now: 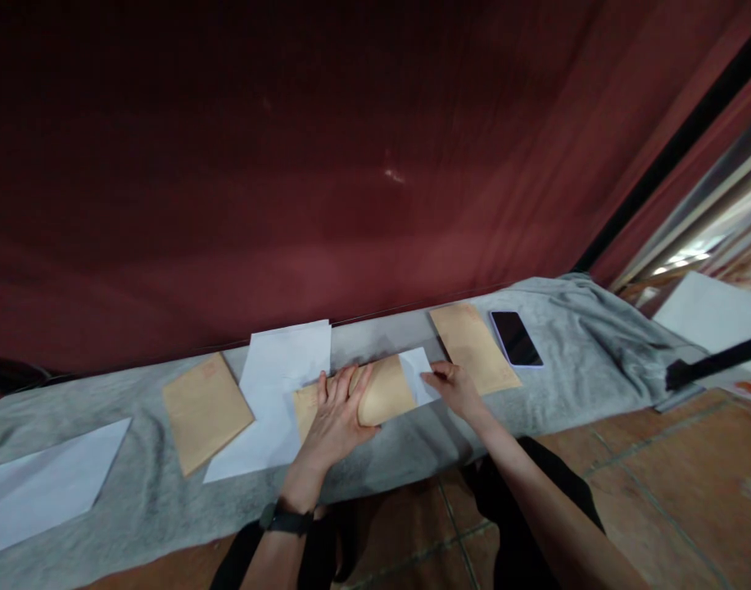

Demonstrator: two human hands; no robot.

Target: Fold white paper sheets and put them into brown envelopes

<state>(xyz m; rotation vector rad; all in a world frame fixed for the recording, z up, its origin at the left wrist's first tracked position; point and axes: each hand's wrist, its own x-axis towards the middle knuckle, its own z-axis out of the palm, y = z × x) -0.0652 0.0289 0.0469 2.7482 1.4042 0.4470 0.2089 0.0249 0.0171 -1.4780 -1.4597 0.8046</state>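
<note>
My left hand (337, 416) lies on a brown envelope (384, 393) in the middle of the grey cloth, fingers stretched over it and curled round its bulging top. My right hand (454, 385) pinches a folded white sheet (417, 370) that sticks out of the envelope's right end. A black watch sits on my left wrist.
A stack of white paper (277, 393) lies left of the envelope, with a second brown envelope (204, 410) beyond it and more white sheets (43, 483) at far left. A third brown envelope (473, 346) and a phone (516, 338) lie to the right. A dark red wall rises behind the grey cloth (572, 369).
</note>
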